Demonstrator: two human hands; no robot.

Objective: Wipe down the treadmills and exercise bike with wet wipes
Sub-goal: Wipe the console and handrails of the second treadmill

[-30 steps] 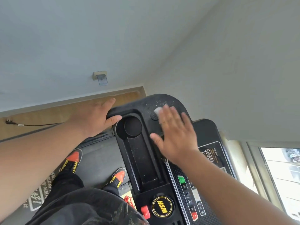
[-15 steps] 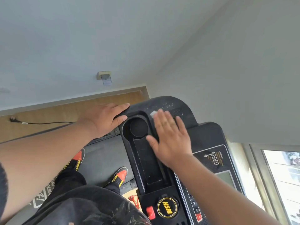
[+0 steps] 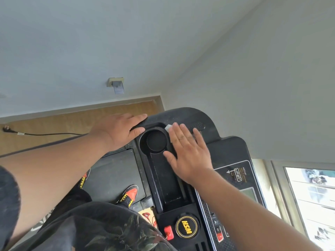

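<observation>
The black treadmill console [image 3: 228,151] fills the middle of the head view, with a round cup holder [image 3: 156,141] and a long tray below it. My right hand [image 3: 188,153] lies flat on the console right of the cup holder, fingers straight, pressing a white wet wipe [image 3: 168,127] whose corner pokes out past my fingertips. My left hand [image 3: 121,131] rests on the console's left end, fingers straight over the edge and thumb against the cup holder rim.
The grey wall stands close behind the console. A wall socket [image 3: 116,84] and a black power cord [image 3: 36,133] on the wooden floor lie to the left. A window [image 3: 311,200] is at the right. My orange shoes [image 3: 129,194] stand on the treadmill belt.
My right hand has slid with the wipe slightly left toward the cup holder along the console. My left hand has stayed on the console's left end.
</observation>
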